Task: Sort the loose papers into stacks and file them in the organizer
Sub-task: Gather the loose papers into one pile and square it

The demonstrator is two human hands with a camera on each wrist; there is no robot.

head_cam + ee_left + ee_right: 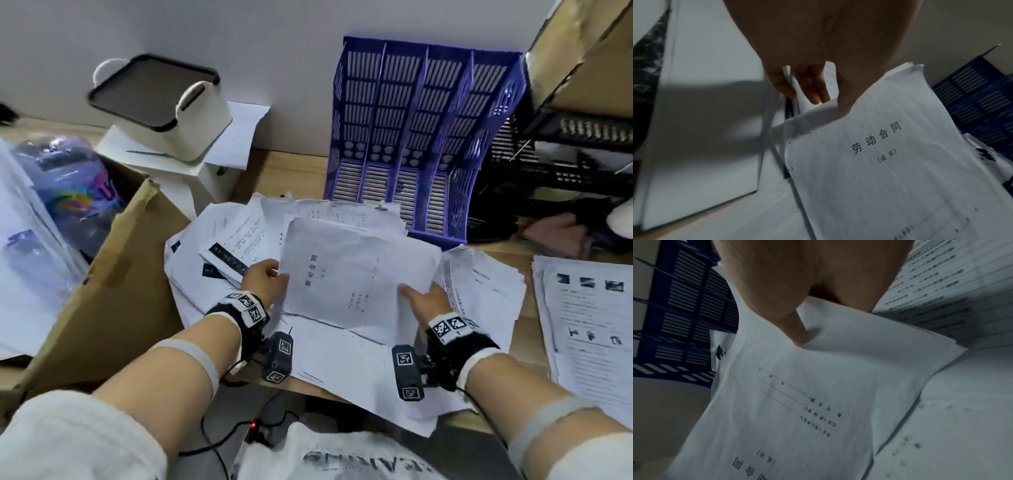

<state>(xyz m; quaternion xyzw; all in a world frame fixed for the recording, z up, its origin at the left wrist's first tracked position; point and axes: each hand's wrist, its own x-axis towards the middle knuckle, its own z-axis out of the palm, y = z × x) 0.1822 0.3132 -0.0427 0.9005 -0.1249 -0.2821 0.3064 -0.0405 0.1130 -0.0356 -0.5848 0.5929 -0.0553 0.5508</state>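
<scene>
Item: sheaf of white sheets, top page a printed cover with a short title. Held above the desk over the pile, tilted toward the person, probably so the title can be read and the bundle classed.

Left hand: clamped on the sheaf's left edge, thumb on top, fingers curled beneath among the sheets; likely keeps the pages together.

Right hand: clamped on the near right corner, thumb pressing the top page. The hands are apart, one at each side, which keeps the limp paper flat.

Organizer: purple, four slots, upright behind the pile against the wall; the slots look bare, so filing seems not begun.

Stack: squared sheets at far right, apart from the pile; probably already sorted.
</scene>
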